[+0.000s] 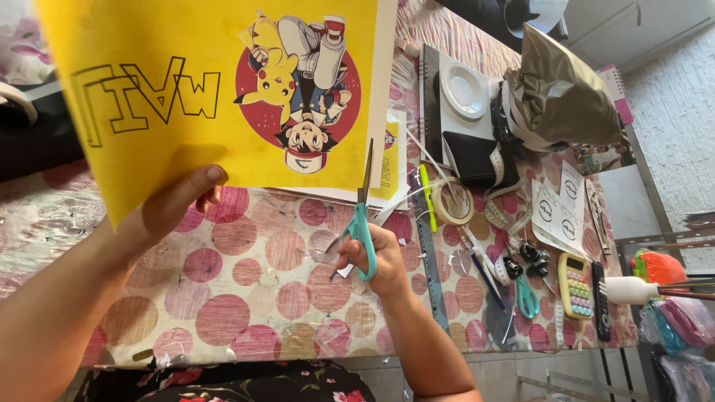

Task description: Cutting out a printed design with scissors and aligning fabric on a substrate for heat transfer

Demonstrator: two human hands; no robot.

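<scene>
My left hand (175, 202) holds up a large yellow printed sheet (186, 141) by its lower edge; the sheet carries outlined letters and a round red cartoon picture. My right hand (380, 257) grips a pair of teal-handled scissors (362, 227), blades pointing up at the sheet's bottom right edge. Both hands hover over a table covered in a pink-dotted cloth (246, 290).
A metal ruler (428, 246), pens, a roll of tape (453, 202), small teal snips (527, 298), a pastel calculator (575, 285), a black remote, white printed sheets (558, 212), a white plate (463, 91) and a shiny crumpled bag (562, 89) crowd the right side.
</scene>
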